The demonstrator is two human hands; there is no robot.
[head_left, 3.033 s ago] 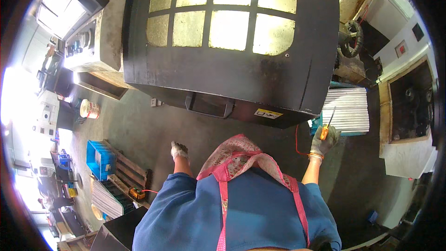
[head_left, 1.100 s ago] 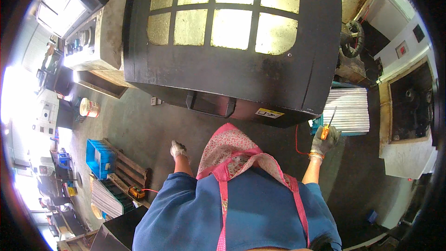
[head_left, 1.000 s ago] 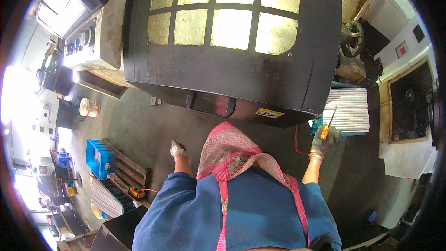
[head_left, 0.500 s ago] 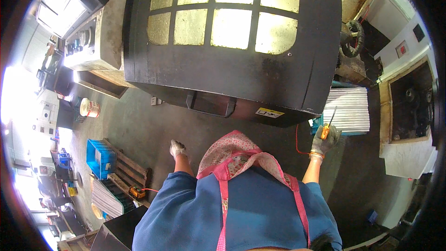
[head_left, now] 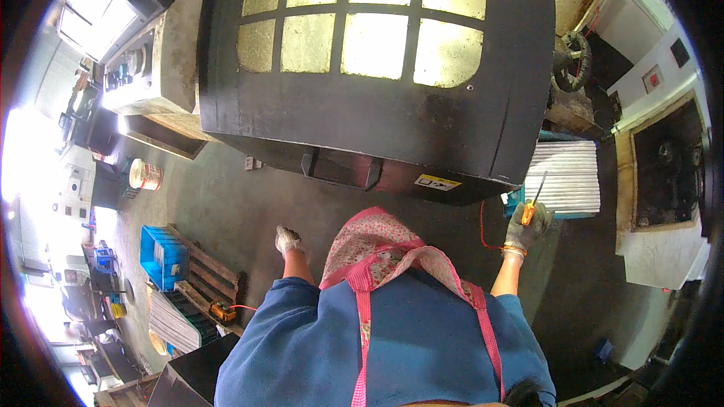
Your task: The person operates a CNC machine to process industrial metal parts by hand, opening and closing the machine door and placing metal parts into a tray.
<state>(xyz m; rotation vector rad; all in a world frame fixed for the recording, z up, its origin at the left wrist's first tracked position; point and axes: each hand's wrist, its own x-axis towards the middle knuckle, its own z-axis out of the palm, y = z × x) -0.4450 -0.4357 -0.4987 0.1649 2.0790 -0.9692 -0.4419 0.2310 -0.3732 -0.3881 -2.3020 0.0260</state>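
Note:
My right hand [head_left: 526,232], in a grey-palmed work glove, is closed around the orange handle of an air blow gun [head_left: 529,213]. Its thin, dark nozzle points up and away, and a thin red hose [head_left: 483,227] runs to my wrist. Just beyond that hand lies a stack of white rods or tubes [head_left: 564,173] in a teal crate. My left hand [head_left: 288,241], in a pale glove, hangs low beside my apron with nothing visible in it. Its fingers are loosely apart and partly foreshortened. Before me stands a black machine door [head_left: 354,117] with a barred window and a handle [head_left: 342,169].
At left, a blue crate [head_left: 164,256] rests by a wooden pallet [head_left: 207,271], near more pale rods [head_left: 173,320] and an orange tool [head_left: 222,311]. A white bucket [head_left: 145,175] stands farther off. On the right is a white cabinet with a dark opening [head_left: 667,166].
The view and my apron have shifted very slightly. Both hands keep nearly the same place, and the blow gun stays in my right hand.

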